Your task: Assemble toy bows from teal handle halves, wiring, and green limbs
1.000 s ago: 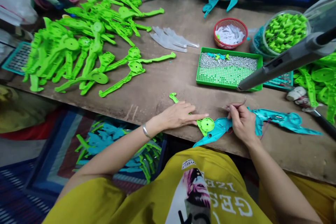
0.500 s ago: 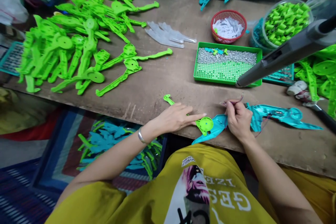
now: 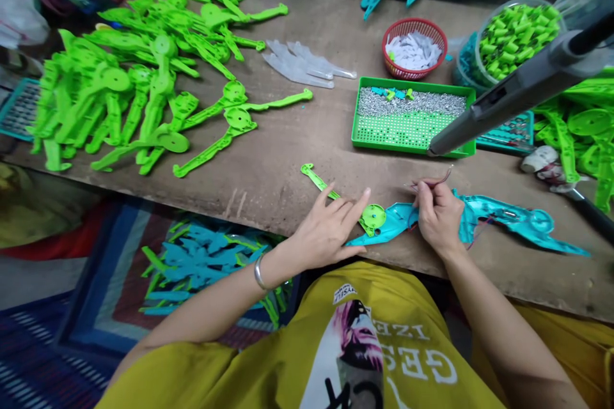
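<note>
A teal plastic shell point(image 3: 499, 208) lies at the table's near edge, its left end by a lime-green lever point(image 3: 373, 218) with a round disc. My left hand point(image 3: 326, 227) is spread across the lever's middle and the shell's left tip, fingers apart, covering part of both. Over the middle of the shell, my right hand point(image 3: 439, 214) is closed in a pinch, with thin dark-red wires point(image 3: 444, 177) sticking out above the fingers. More wire and a small metal part show inside the shell to the right.
Lime-green plastic parts point(image 3: 115, 80) are heaped at left, beside translucent blades point(image 3: 302, 67). A green tray point(image 3: 412, 148) holds screws, with a red basket point(image 3: 391, 54) behind it. A grey power screwdriver point(image 3: 503, 92) hangs over the right side. Below is a bin of parts point(image 3: 206, 255).
My left hand has lifted its fingers off the lever's disc and spread them. The lever and the shell have shifted slightly. My right hand still pinches the wires.
</note>
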`<state>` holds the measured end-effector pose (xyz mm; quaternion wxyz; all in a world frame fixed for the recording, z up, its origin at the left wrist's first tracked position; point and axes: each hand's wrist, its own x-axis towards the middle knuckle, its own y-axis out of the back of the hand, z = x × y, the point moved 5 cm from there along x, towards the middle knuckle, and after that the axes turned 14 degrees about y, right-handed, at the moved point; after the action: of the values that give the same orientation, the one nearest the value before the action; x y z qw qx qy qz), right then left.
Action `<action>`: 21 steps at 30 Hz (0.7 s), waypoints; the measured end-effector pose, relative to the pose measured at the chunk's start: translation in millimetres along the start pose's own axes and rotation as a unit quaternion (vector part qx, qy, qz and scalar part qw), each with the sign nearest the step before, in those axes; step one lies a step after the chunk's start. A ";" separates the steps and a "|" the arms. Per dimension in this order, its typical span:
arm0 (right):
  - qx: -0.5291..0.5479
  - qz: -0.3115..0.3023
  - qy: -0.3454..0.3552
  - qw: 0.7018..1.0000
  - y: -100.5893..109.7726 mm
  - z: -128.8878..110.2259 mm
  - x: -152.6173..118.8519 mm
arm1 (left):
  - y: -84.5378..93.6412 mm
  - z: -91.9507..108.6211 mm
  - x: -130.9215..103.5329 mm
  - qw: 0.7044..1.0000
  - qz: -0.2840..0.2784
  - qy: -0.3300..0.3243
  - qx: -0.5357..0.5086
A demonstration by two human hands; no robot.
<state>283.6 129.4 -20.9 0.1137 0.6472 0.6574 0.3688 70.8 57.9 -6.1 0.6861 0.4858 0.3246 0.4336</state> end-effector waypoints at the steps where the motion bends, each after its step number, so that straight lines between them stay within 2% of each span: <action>1: 0.015 -0.008 -0.009 1.000 1.6 0.5 1.2 | 0.2 -1.0 0.7 1.000 0.001 -0.002 -0.011; 5: 0.104 -0.092 -0.014 0.990 3.4 -13.1 13.3 | 9.2 -0.1 7.3 0.997 0.031 0.006 -0.076; 9: 0.202 -0.236 0.043 0.950 -10.1 -48.5 29.5 | 20.8 -3.5 14.3 0.971 0.124 0.118 -0.165; 12: 0.234 -0.326 0.088 0.912 -26.3 -68.8 36.8 | 21.6 -7.5 13.4 0.950 0.163 0.174 -0.203; 15: 0.238 -0.362 0.092 0.897 -42.1 -73.1 39.8 | 20.0 -13.9 6.6 0.937 0.194 0.205 -0.206; 21: 0.286 -0.388 -0.009 0.876 -70.4 -64.3 32.8 | 13.5 -21.3 -8.6 0.926 0.262 0.237 -0.136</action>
<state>184.7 146.1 -9.5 0.0636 0.3480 0.9315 0.0851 45.0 60.4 0.1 0.5110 0.3390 0.2769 0.7398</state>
